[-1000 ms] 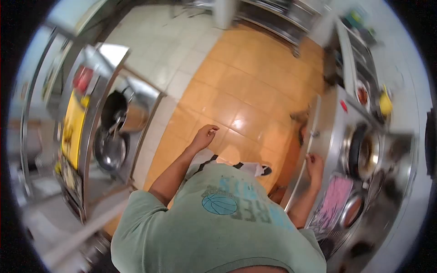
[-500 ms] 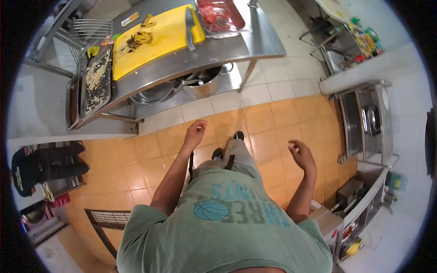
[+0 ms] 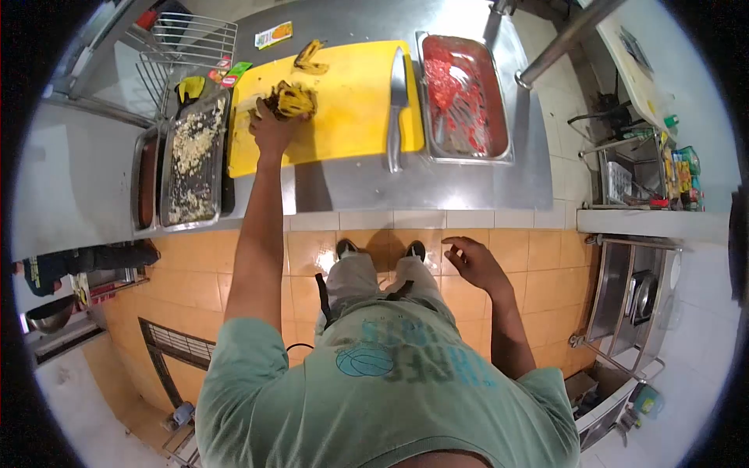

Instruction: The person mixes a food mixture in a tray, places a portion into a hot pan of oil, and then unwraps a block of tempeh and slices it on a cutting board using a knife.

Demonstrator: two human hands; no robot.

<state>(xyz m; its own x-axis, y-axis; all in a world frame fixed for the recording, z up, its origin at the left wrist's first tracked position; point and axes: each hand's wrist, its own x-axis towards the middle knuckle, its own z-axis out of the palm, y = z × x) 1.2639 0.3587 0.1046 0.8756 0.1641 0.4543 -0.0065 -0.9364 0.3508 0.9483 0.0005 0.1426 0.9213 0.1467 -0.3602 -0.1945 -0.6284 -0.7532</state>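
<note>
My left hand [image 3: 271,131] reaches over the yellow cutting board [image 3: 351,101], its fingers apart at the near left side of a pile of banana peels [image 3: 295,100]. The peels are yellow with dark brown patches, and they partly hide the fingertips. Another piece of peel [image 3: 310,58] lies near the board's far edge. On the right part of the board rests a kitchen knife [image 3: 395,117], its grey handle pointing toward me. My right hand [image 3: 476,264] hangs in front of my body above the floor, empty, with loosely bent fingers.
Right of the board stands a metal tray [image 3: 466,97] with red residue. At the left, a dark tray [image 3: 195,160] holds pale crumbs. Behind it are a wire rack [image 3: 195,35] and small packets [image 3: 236,74]. A metal post [image 3: 569,43] rises at the table's right. Another person [image 3: 86,261] stands far left.
I have come closer to the table and face it squarely. My left hand has moved from beside my body up to the peels. My right hand stays low and empty.
</note>
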